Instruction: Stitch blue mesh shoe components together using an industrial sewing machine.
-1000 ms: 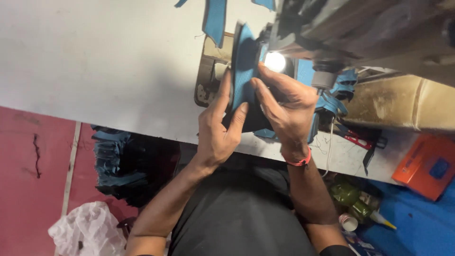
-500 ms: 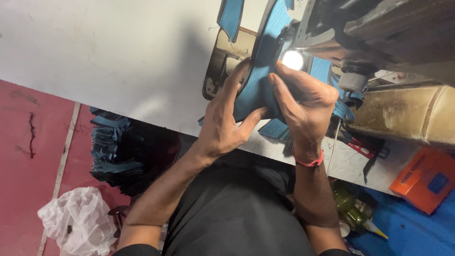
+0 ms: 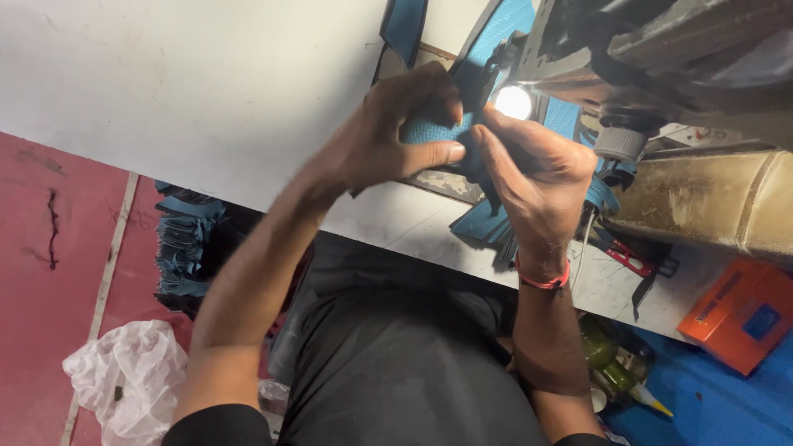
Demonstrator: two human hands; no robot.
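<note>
Left hand (image 3: pixel 388 136): curled shut around a blue fabric piece (image 3: pixel 438 128), thumb laid flat along its lower edge, fingers folded over the top; at about 11 o'clock from the right hand.
Right hand (image 3: pixel 537 177): pinched closed on the same blue fabric piece from the 3 o'clock side, thumb and forefinger tips meeting the left thumb; red band (image 3: pixel 543 282) at the wrist.
Blue fabric piece: held between both hands, lifted just off the white table (image 3: pixel 206 91), right beside the lamp (image 3: pixel 513 102) of the sewing machine (image 3: pixel 661 49), which sits at 1 o'clock from the hands.
Machine head: dark, crowding the upper right; needle zone hidden behind the glare, so contact between cloth and foot cannot be told.
Other blue strips: one hanging at 12 o'clock (image 3: pixel 406 25), several loose under the right hand at 5 o'clock (image 3: pixel 487 223).
Step in hand: judged as folding or aligning the edge of the piece just short of the needle.
Next move calls for: a steady two-handed grip, edges kept flush, a short slide toward 1 o'clock with fingertips kept out of the needle path.
Table edge, 4 o'clock: red-handled tool (image 3: pixel 629 258) and orange box (image 3: pixel 739 312).
Floor, 8 o'clock: stack of dark blue cloth (image 3: pixel 186 244) and crumpled white plastic bag (image 3: pixel 128 380).
</note>
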